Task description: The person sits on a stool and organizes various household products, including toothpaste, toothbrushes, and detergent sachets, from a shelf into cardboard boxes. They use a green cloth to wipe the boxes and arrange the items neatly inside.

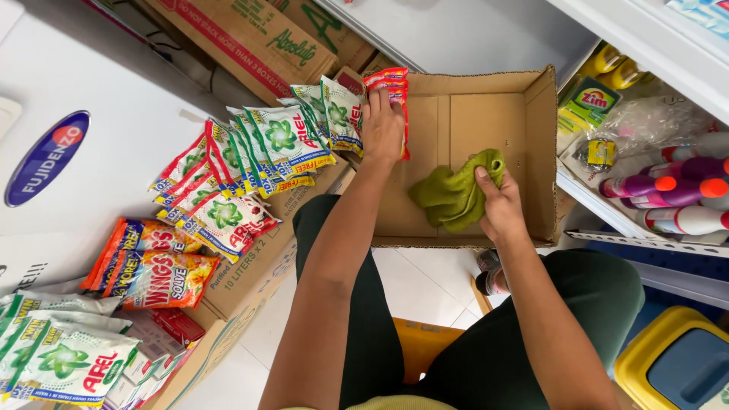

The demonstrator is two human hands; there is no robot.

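Note:
An open shallow cardboard box rests on my lap, nearly empty inside. My right hand grips a crumpled green cloth pressed on the box floor. My left hand is at the box's left wall, closed on a strip of red sachets that stands up against that wall. Just left of it, several green and white detergent sachets fan out over a carton.
Orange sachets and more green packets lie on a brown carton at left. A white appliance stands far left. Shelves at right hold colourful bottles. A yellow-rimmed blue tub sits bottom right. White tile floor below.

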